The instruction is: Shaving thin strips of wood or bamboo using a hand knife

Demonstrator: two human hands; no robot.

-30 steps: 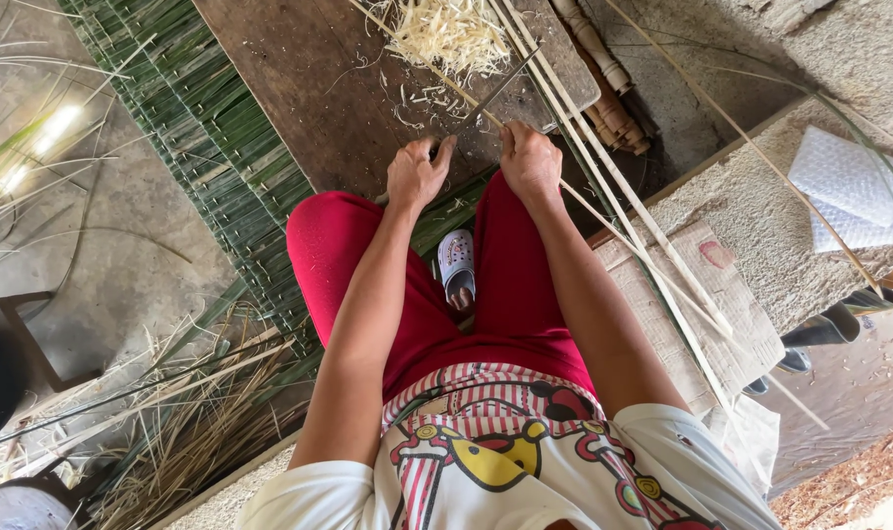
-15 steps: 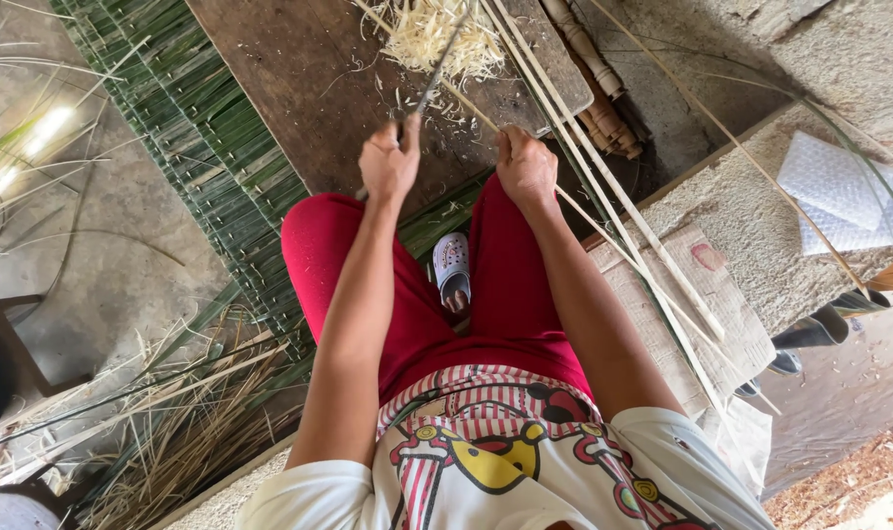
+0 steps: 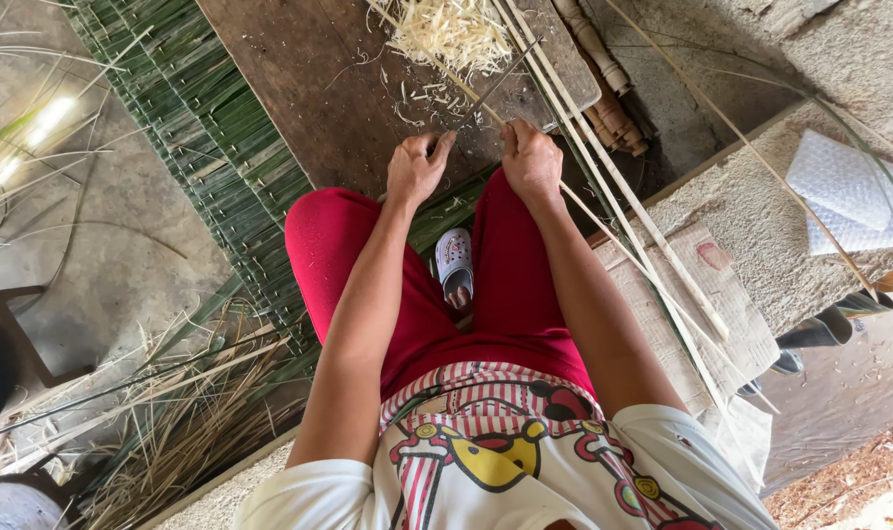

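Fingers of the left hand (image 3: 419, 169) were curled around a thin dark blade (image 3: 503, 80), while the right hand (image 3: 531, 159) clenched a pale bamboo strip (image 3: 603, 167) running back past the knee. Beneath both lay a broad green woven mat (image 3: 201, 147), then the brown wooden board (image 3: 328, 79), then a heap of pale shavings (image 3: 451, 34) at the board's far edge. The blade sat close to both thumbs; judging by that, a slip along the slick strip could have nicked a finger.
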